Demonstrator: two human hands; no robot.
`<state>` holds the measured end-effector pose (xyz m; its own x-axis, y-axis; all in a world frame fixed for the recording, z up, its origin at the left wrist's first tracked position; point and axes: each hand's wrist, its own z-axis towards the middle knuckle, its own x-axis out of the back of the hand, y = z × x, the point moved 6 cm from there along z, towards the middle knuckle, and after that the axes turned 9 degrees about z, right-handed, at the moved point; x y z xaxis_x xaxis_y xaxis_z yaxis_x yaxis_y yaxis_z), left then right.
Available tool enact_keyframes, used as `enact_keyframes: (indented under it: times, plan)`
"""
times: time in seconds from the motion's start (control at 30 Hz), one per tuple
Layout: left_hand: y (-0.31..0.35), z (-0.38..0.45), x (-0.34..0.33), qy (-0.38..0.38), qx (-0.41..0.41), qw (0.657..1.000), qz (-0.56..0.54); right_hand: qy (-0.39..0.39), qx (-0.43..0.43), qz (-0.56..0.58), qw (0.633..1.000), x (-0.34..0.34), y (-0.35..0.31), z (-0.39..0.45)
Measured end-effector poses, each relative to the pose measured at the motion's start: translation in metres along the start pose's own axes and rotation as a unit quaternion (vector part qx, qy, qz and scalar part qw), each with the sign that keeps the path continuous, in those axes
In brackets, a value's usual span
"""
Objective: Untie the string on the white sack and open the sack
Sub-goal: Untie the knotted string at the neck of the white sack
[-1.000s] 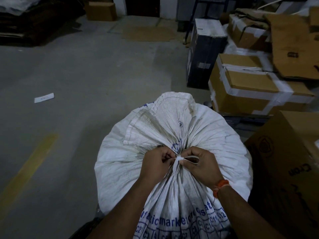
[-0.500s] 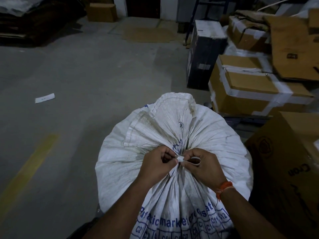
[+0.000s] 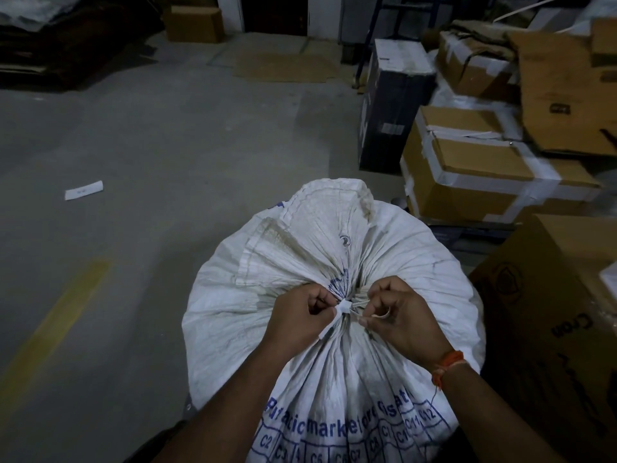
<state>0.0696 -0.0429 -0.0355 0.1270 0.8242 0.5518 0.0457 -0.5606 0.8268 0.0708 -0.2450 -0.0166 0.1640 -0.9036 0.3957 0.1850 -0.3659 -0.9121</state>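
**Knot at sack neck: both hands engaged**

Change from the earlier frames: the hands have drawn slightly apart across the knot. The white knot, covered by fingertips half a second ago, now shows between the two hands. The loop held by the right hand has shrunk to a short run near the fingers. The sack has not shifted.

Clearances: bare concrete floor extends from 8 o'clock to 12 o'clock of the sack, carrying only a paper slip at 10 o'clock and a yellow floor stripe at 9 o'clock. A dark upright box stands at 1 o'clock. A taped carton lies at 2 o'clock, just beside the sack's far edge. A large brown carton at 3 o'clock sits close against the sack's right flank.

Grip: the white sack stands centre frame, its neck gathered and tied. The left hand is closed, thumb and forefinger pinching the string at the knot's left side; a flat tail hangs below it. The right hand is closed, fingertips pinching the strand running out from the knot's right side. An orange wrist thread is worn on the right wrist.
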Motion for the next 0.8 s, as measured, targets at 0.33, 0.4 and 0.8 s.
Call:
enact_keyframes:
  times: [0.33,0.4,0.8]
  plan:
    - [0.007,-0.003,-0.005,0.026,-0.067,0.997,0.028,0.072,0.036,-0.069,0.994,0.01,-0.008,-0.008]
    - [0.009,-0.005,-0.007,0.027,-0.087,0.995,0.033,0.089,0.017,-0.063,0.994,0.009,-0.008,-0.007]
    - [0.003,-0.015,-0.023,0.119,-0.127,0.984,0.035,0.073,0.017,-0.091,0.993,-0.007,-0.001,-0.01]
